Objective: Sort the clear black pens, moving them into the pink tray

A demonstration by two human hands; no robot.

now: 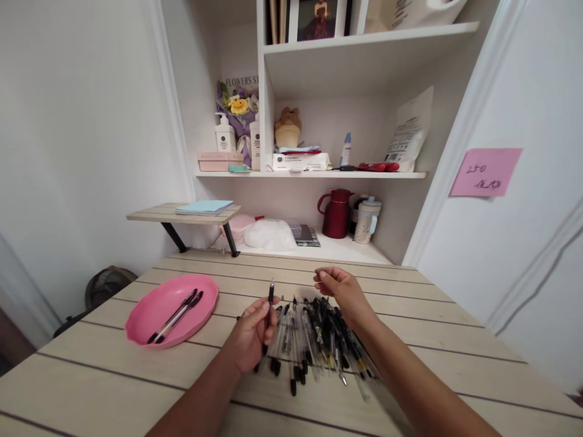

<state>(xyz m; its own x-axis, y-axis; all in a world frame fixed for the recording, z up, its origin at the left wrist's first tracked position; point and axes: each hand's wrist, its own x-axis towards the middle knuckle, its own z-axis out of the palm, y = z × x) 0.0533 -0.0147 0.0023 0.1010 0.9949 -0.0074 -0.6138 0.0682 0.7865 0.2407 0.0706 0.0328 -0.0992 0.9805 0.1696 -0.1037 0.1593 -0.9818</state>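
My left hand [255, 331] is closed around a black pen [271, 294], held upright with its bare tip pointing up. My right hand [341, 288] hovers over the far side of the pile, thumb and fingertips pinched together; whether anything small sits between them I cannot make out. Below and between both hands lies a loose pile of pens [314, 340], many with clear barrels, black caps and dark parts, some covered by my right forearm. To the left, a pink plate [207, 315] with a scalloped edge carries two black-capped clear pens [175, 318].
The slatted wooden table [432, 358] runs back to white shelves [355, 176]. A small raised stand [155, 212] bears light-blue notebooks [204, 207] at the back left. Behind the table are a plastic bag [269, 235], a red jug [337, 213] and a tumbler [367, 221].
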